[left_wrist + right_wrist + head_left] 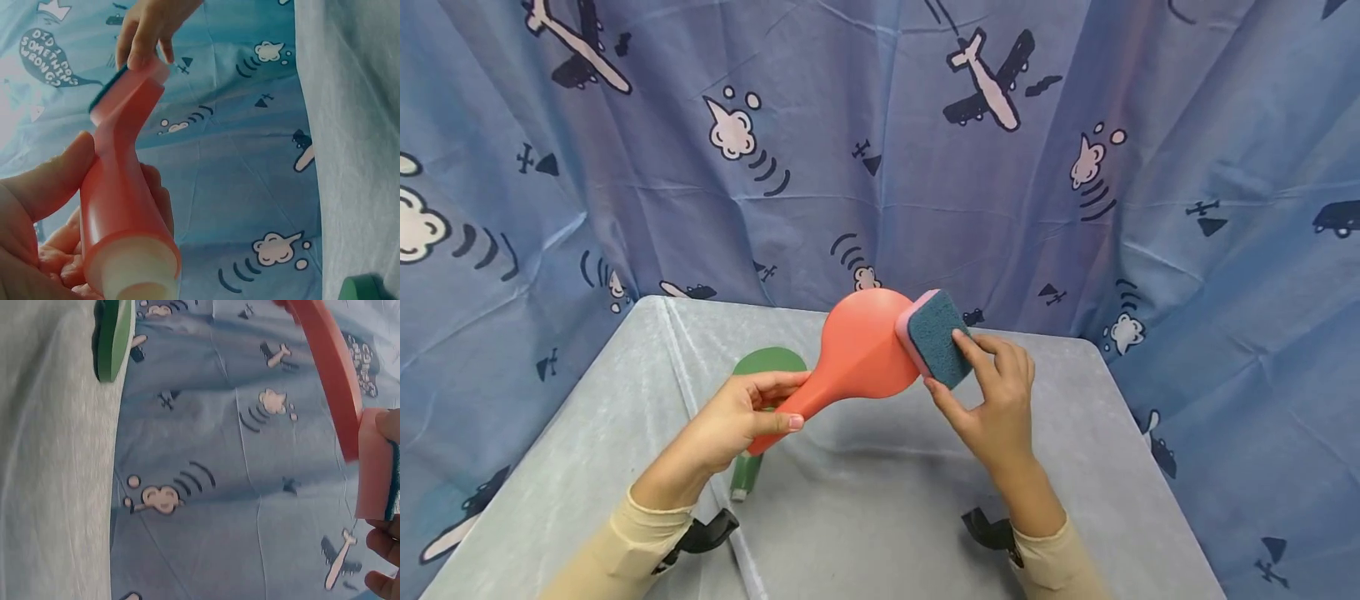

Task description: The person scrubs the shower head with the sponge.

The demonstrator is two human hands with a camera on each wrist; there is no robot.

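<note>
Held up in the air over the worktop (1112, 483), clear of its surface: a red-orange paddle (850, 362), with its round head up and to the right and its handle slanting down to the left, finished in a pale hollow butt (134, 262) in the left wrist view. Grasped at that handle by the left hand (730, 421), with the thumb on one side and fingers round the other. At the right-hand edge of the round head, a pink and dark teal sponge (938, 340), pinched between thumb and fingers of the right hand (997, 392), with the pink layer turned toward the paddle and seemingly touching it.

Probably in the midst of wiping or scrubbing the round head, judging by that contact; no telling the extent of surface covered. For the next move, likely needed: a firm, untwisting hold on the handle, plus even pressure from the sponge across the face, without tipping the paddle away.

Lower down, lying on the worktop beyond the left hand: a green paddle (770, 360), partly hidden in the head view. On both forearms, pale sleeves (625, 533) and black wrist mounts (711, 532). Behind everything, a blue curtain (820, 150) printed with planes and clouds.
</note>
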